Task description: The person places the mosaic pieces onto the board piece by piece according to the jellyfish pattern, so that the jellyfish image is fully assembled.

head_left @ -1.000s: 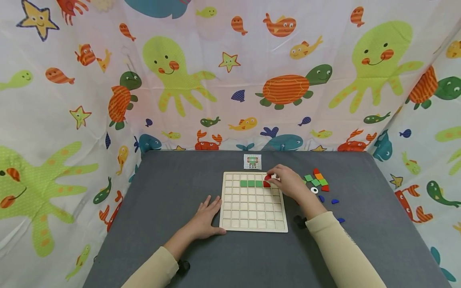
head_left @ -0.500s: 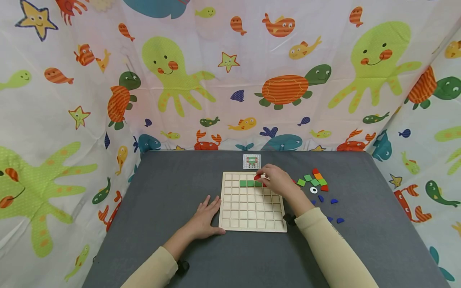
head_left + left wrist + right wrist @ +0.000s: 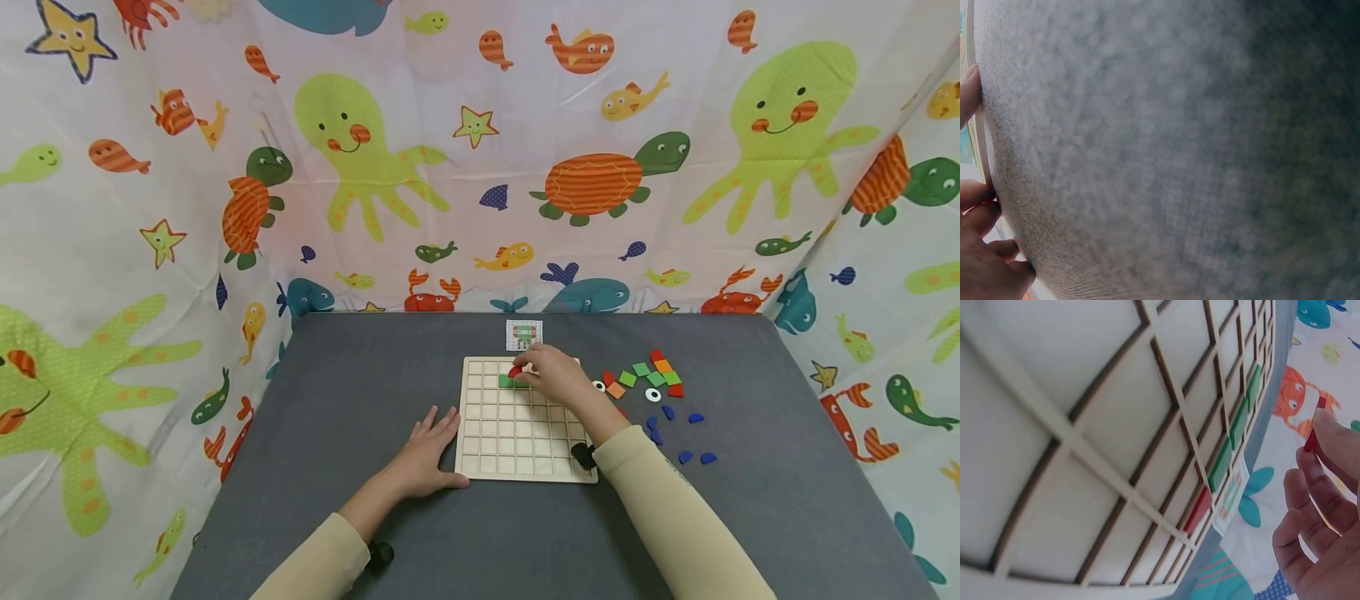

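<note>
A square wooden grid board [image 3: 498,446] lies on the grey table. My left hand [image 3: 422,460] rests beside its left edge, fingers spread and straight, fingertips and thumb at the rim. My right hand [image 3: 558,379] is over the upper part of the board and pinches a small red tile [image 3: 1316,425] between thumb and fingertips. In the right wrist view the red tile is seen edge-on, above the board. Green tiles [image 3: 1220,465] sit in a row of cells, with another red tile [image 3: 1197,511] at the row's end. The right hand hides part of this row in the head view.
A small printed pattern card [image 3: 523,335] lies behind the board. Right of it are loose green tiles [image 3: 627,379], an orange tile [image 3: 616,390], white rings [image 3: 652,396] and several blue rounded pieces [image 3: 697,418]. A curtain with sea animals [image 3: 480,183] hangs behind the table.
My right hand has moved left along the board's top rows, carrying the red tile. More loose pieces show to its right. My left hand has stayed in place.
</note>
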A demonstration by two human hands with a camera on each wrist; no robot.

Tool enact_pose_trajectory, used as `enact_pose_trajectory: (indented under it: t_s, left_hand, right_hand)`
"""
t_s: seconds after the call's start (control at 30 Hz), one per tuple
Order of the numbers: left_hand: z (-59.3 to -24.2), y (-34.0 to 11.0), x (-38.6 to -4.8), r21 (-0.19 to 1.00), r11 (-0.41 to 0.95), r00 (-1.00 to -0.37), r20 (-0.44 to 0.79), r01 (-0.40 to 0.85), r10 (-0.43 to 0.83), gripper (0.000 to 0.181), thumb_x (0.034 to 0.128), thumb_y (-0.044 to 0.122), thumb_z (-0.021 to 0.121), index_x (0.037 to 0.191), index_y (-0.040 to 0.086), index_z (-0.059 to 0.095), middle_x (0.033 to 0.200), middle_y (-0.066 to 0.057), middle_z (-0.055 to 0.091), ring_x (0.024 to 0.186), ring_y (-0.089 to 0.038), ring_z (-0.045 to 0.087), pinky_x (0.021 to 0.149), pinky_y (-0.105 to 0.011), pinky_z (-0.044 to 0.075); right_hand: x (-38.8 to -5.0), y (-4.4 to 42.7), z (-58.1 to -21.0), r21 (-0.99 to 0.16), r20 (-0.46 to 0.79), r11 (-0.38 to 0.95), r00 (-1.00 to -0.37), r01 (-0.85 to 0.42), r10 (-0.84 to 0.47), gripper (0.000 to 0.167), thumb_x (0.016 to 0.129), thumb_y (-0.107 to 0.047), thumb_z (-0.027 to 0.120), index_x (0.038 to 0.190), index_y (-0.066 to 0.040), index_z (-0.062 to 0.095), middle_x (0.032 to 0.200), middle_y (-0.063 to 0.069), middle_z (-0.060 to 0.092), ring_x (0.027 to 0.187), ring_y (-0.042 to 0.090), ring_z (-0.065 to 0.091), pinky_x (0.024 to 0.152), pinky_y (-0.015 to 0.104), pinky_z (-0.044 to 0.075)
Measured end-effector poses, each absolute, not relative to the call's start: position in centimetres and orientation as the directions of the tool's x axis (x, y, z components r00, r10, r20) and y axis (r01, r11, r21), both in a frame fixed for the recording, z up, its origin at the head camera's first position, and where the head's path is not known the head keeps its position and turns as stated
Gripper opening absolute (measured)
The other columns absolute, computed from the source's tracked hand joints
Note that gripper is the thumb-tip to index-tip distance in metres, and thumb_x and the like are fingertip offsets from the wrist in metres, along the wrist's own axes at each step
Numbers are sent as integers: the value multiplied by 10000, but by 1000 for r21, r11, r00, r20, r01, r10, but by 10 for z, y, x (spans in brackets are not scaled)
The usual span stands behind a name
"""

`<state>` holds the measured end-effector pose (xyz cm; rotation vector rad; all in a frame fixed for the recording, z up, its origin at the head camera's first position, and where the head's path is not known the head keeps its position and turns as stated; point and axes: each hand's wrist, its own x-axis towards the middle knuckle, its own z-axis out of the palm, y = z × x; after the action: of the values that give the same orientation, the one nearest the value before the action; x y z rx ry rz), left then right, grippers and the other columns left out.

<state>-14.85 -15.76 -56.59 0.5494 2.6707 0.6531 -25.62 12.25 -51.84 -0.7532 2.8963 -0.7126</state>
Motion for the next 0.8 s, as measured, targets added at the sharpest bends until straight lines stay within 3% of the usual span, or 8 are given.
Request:
enact_pose_trajectory:
  t_s: [0.8]
  left_hand:
    - [-567,-159,-150,489,826,-868,-238,279,435,1105,801,559,801,1622,111,214,1700,-40,151,1573,-352,2,1232,-613,126]
  right_hand:
    - [-275,73,-537,-448,-52,805,-888,-389,-458,216,922,-242,762,1111,-138,765,1039,10,710,946,192,672,840,383,561]
